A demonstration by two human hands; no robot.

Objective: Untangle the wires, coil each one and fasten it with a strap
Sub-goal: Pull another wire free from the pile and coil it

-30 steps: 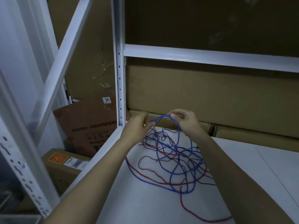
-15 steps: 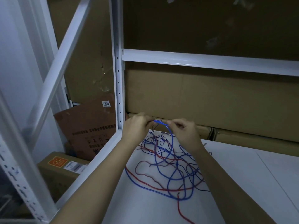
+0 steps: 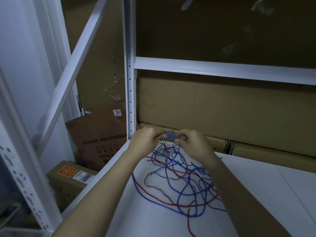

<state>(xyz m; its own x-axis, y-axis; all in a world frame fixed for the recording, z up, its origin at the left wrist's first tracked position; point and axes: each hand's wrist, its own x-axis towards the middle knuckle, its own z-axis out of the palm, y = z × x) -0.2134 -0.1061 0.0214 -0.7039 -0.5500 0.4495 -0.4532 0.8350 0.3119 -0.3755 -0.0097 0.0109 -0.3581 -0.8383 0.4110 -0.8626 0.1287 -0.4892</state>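
From the head view, the left hand (image 3: 145, 141) and right hand (image 3: 191, 144) had drawn closer together, each pinching the blue wire (image 3: 171, 135), shrinking its raised loop above the tangle (image 3: 179, 182) on the shelf (image 3: 256, 194); coiling seemed barely begun.

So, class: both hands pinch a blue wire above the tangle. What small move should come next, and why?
Probably lift the blue wire gently upward and draw it free. The left hand and right hand pinch one short loop of it, while the rest trails down into the knotted red and blue wires on the white shelf. No coil exists yet.
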